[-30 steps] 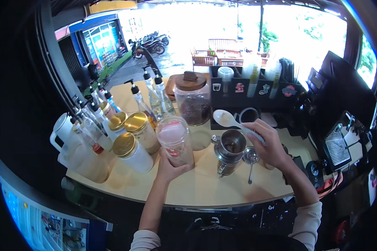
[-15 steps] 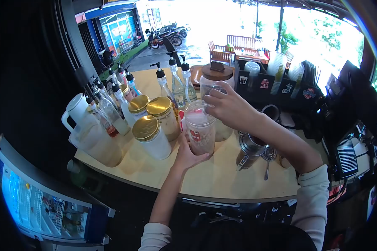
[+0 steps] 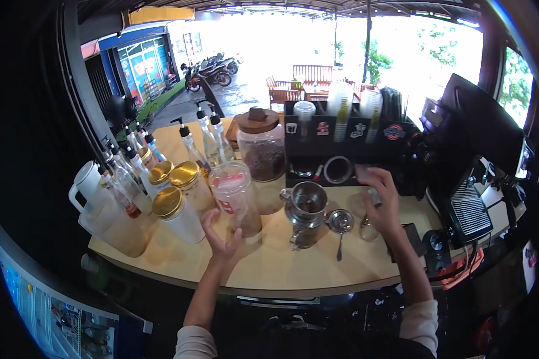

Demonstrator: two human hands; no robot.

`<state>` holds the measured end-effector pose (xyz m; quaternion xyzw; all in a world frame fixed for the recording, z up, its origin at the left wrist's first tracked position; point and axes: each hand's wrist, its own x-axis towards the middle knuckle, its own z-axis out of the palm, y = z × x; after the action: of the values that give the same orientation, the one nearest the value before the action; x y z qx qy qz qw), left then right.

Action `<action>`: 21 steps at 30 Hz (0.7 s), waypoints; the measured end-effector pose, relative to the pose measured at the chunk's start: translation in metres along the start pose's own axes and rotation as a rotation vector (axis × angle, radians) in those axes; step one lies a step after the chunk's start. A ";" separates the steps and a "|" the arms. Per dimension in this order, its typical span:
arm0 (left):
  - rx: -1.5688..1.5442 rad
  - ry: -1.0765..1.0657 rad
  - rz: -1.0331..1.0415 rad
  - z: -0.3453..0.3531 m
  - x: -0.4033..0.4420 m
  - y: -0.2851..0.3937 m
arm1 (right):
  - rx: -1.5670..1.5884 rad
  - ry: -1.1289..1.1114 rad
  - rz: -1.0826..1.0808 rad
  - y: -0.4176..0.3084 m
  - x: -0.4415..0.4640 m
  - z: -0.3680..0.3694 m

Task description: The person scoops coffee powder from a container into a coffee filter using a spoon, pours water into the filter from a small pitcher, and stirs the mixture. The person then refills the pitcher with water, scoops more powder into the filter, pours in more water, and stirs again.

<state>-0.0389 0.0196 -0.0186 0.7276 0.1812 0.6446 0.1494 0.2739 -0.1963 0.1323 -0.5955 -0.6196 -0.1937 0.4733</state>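
Note:
My left hand (image 3: pixel 221 237) has its thumb and fingers apart, close against the lower side of a tall clear plastic jar (image 3: pixel 243 206) with a red label. Something pink (image 3: pixel 229 180) shows near the jar's top; its kind is unclear. My right hand (image 3: pixel 384 200) is over the right part of the counter, its thumb and fingers apart and partly blurred, above a clear glass (image 3: pixel 370 230). Between my hands stand a metal pot-like vessel (image 3: pixel 307 206) and a small metal strainer (image 3: pixel 341 221) with a handle.
Gold-lidded jars (image 3: pixel 169 202), pump bottles (image 3: pixel 188 140) and a plastic pitcher (image 3: pixel 111 209) crowd the left. A wooden-lidded glass jar (image 3: pixel 263 149) stands behind. At the back right is a black organizer (image 3: pixel 347 134) with cups; a dark machine (image 3: pixel 467 197) stands farther right.
My right hand has left the clear jar's top and moved right, over the glass. My left hand has loosened from around the jar. The view has turned to the right.

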 end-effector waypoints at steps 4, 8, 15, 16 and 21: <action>0.008 -0.169 0.279 0.024 0.007 0.070 | -0.097 0.148 0.179 0.056 -0.074 -0.014; -0.089 -0.100 0.157 0.064 0.016 0.092 | -0.285 0.228 0.315 0.073 -0.116 -0.017; -0.604 -0.270 -0.343 0.105 0.053 0.081 | 0.099 0.346 0.528 0.098 -0.139 -0.004; -0.599 -0.268 -0.343 0.107 0.056 0.076 | 0.122 0.338 0.553 0.099 -0.140 -0.005; -0.705 -0.553 -0.395 0.108 0.067 0.073 | 0.109 0.256 0.511 0.097 -0.141 -0.007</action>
<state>0.0809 -0.0132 0.0601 0.7284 0.0397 0.4086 0.5486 0.3437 -0.2594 -0.0113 -0.6768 -0.3940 -0.1083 0.6124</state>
